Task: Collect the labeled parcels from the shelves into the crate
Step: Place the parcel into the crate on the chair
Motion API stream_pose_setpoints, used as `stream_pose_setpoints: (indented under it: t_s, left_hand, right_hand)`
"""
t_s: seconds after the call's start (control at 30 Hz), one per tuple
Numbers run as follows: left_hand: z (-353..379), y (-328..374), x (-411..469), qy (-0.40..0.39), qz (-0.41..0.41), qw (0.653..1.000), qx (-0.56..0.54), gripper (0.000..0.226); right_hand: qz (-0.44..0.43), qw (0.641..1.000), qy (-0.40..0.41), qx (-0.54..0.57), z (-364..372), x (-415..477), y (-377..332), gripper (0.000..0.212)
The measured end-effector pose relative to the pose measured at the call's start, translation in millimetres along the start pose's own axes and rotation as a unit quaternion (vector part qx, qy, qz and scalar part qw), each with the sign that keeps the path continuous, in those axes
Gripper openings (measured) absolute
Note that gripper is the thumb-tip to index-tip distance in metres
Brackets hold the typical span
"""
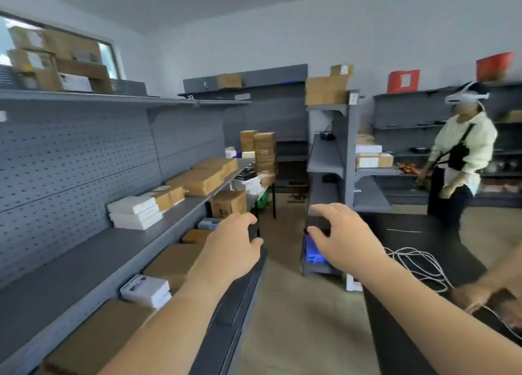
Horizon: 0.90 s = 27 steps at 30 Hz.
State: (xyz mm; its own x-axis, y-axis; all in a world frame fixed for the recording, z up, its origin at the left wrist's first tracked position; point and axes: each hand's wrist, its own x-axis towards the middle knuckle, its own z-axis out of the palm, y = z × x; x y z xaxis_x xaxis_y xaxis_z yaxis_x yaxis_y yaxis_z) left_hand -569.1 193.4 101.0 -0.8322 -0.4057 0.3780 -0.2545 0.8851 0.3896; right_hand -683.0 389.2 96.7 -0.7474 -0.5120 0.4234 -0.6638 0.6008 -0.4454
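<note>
Presently, at my remote station, I logged the following.

1. Left hand (230,250): raised in the aisle, fingers loosely spread, holding nothing.
2. Right hand (346,240): raised beside it, thumb and fingers parted in a wide curve. I could not tell whether it touched the dark shelf end behind it.
3. Blue crate (313,252): low at the foot of the middle shelf unit (327,154), partly covered by the right hand.
4. Left shelving (84,250), middle level: stacked white boxes (132,212), then brown parcels (197,181) further along.
5. Lower level: a white printed box (147,291) and flat brown cartons (172,261), partly hidden behind my left forearm.
6. Top shelf: labelled cartons (56,63) piled before a window.
7. Far end: a tall stack of small cartons (264,151).
8. Black tabletop (418,233) on the right carried a loose white cable (418,264); another person's blurred hand (474,295) rested at its near edge.
9. A second person in a white headset (463,154) stood by the right-hand shelves.
</note>
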Motion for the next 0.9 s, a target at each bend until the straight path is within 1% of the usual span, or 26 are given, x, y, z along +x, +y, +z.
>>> stream_pose_setpoints:
  t_s: [0.1, 0.2, 0.3, 0.47, 0.6, 0.7, 0.8, 0.9]
  left_hand:
    - [41.3, 24.3, 53.8, -0.030, 0.034, 0.999, -0.011, 0.048]
    - [76.9, 31.7, 103.2, -0.050, 0.060, 0.997, -0.011, 0.047]
    - [104.8, 21.4, 153.6, -0.059, 0.070, 0.996, -0.018, 0.048]
    - [129.0, -23.7, 248.7, -0.032, 0.075, 0.997, -0.012, 0.047]
    - [128.4, -76.5, 326.8, -0.019, 0.046, 0.999, -0.008, 0.047]
    - [122.7, -119.3, 366.8, -0.005, 0.009, 1.000, 0.004, 0.044]
    - [113.8, -175.0, 382.0, 0.001, -0.048, 0.999, 0.018, 0.033]
    - [93.0, -238.4, 381.5, 0.034, -0.122, 0.991, 0.050, 0.040]
  right_hand:
    - [0.041, 0.999, 0.014, -0.014, -5.0, 28.6, 45.2, 0.051]
    - [0.073, 0.997, 0.013, -0.013, 5.6, 59.2, 77.9, 0.049]
    - [0.087, 0.996, 0.009, -0.019, 25.9, 99.4, 102.0, 0.051]
    - [0.092, 0.995, 0.027, -0.012, 73.3, 193.4, 116.5, 0.053]
    - [0.068, 0.998, 0.005, 0.001, 118.0, 282.9, 105.0, 0.054]
    - [0.034, 0.999, -0.015, 0.012, 161.4, 344.8, 89.8, 0.054]
    - [-0.017, 0.998, -0.061, 0.027, 217.0, 396.0, 59.9, 0.053]
    - [-0.094, 0.988, -0.110, 0.061, 276.5, 440.9, 11.1, 0.051]
